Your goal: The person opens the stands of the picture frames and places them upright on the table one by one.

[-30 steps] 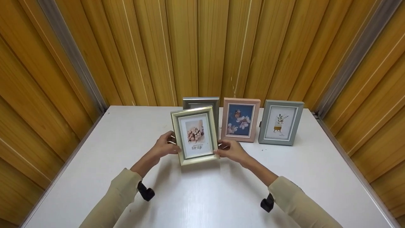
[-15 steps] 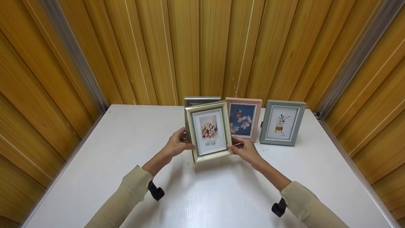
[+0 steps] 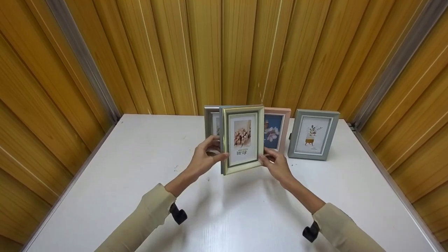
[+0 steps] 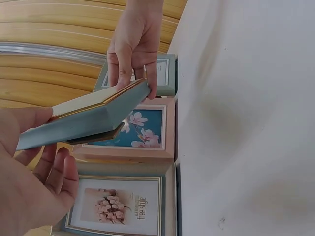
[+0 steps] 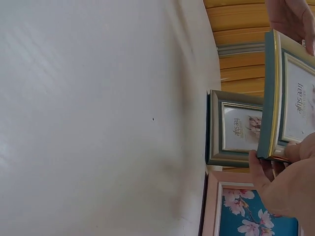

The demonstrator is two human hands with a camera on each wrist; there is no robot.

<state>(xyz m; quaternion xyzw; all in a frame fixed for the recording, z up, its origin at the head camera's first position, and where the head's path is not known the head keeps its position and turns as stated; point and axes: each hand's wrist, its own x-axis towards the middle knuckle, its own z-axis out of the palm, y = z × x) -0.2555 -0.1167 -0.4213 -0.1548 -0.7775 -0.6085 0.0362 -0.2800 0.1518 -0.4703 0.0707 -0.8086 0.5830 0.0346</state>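
Both hands hold a cream and gold picture frame [image 3: 244, 140] with a bouquet print, raised above the table and facing the head camera. The left hand [image 3: 204, 155] grips its left edge, thumb on the front. At the lower right corner, the right hand [image 3: 280, 166] pinches it between thumb and fingers. The left wrist view shows the frame's blue-grey side [image 4: 74, 125]. Behind it stands a silver-grey picture frame [image 3: 212, 120], mostly hidden in the head view; its bouquet print [image 4: 115, 206] shows in the left wrist view. A pink picture frame [image 3: 285, 133] is partly covered too.
A grey-green picture frame [image 3: 313, 134] with a potted-plant print stands upright at the right of the row. The white table [image 3: 150, 150] ends at a wood-look panel wall [image 3: 206, 52], with similar panels on both sides.
Both hands have carried the cream and gold frame to the right and slightly up. It has turned so its left side shows, and it now covers part of the pink frame.
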